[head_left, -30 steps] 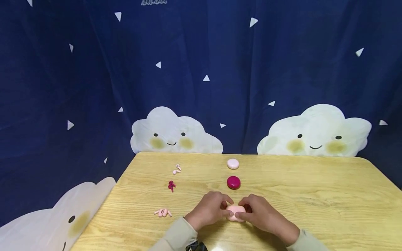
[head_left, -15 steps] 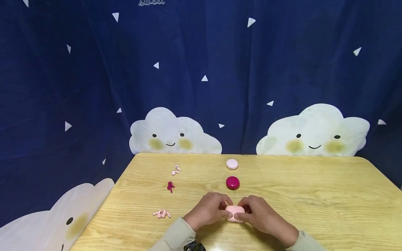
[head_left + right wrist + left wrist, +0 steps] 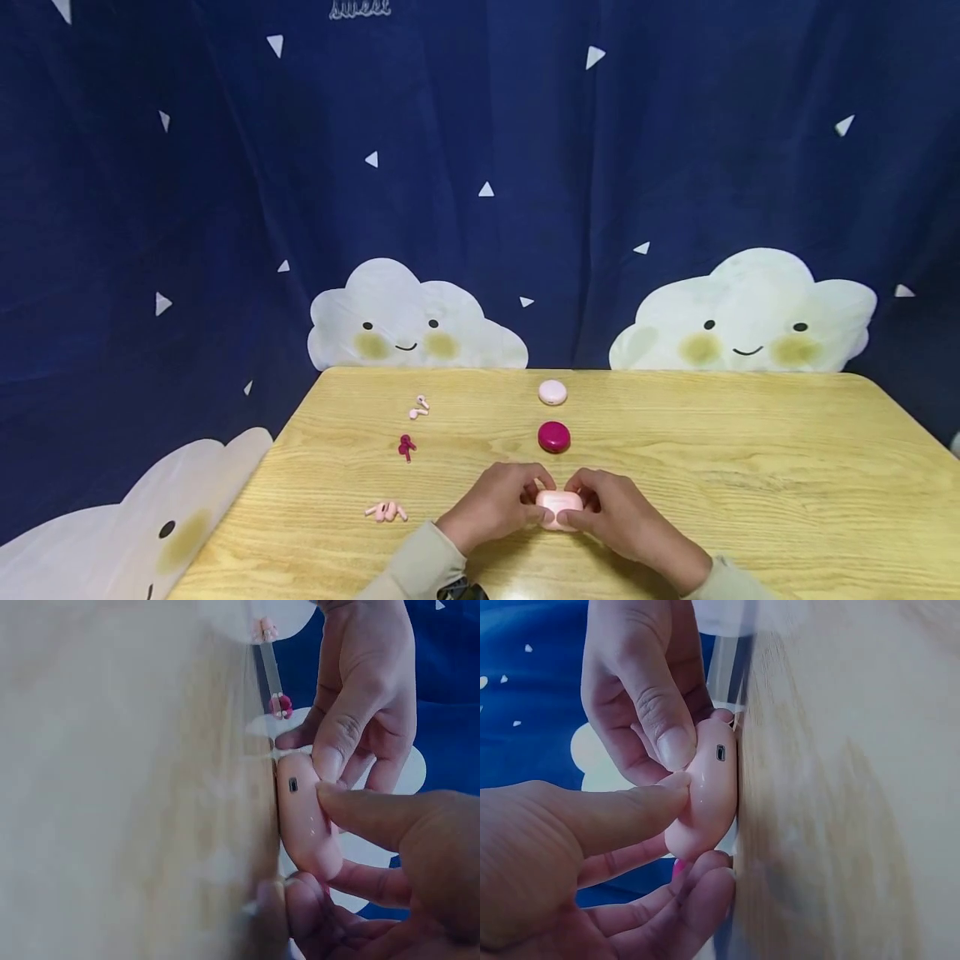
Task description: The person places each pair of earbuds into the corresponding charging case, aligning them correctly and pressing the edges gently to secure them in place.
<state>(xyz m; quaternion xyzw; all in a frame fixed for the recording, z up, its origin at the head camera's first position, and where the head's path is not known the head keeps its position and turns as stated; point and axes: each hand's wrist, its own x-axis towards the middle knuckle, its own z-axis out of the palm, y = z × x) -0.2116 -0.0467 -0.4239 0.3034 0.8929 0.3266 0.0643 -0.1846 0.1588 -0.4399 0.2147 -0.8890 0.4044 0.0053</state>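
A light pink earbud charging case [image 3: 558, 502] rests on the table near the front. My left hand [image 3: 497, 505] grips its left end and my right hand [image 3: 621, 515] grips its right end. Both thumbs press on the near side, close together, while the fingers curl around the ends and far side. A small charging port shows on the case [image 3: 718, 784] in the left wrist view, and the same case [image 3: 301, 817] fills the middle of the right wrist view. Whether its lid is parted cannot be made out.
Behind the hands stand a magenta round case [image 3: 554, 437] and a pale pink round case [image 3: 552, 392]. To the left lie peach-pink earbuds [image 3: 388, 511], magenta earbuds [image 3: 407, 447] and pale pink earbuds [image 3: 419, 407]. A blue curtain [image 3: 450, 183] hangs behind the wooden table [image 3: 750, 467].
Both hands keep their hold on the pink case. The case's top looks slightly different, as though tilted a little. The head view has shifted slightly.
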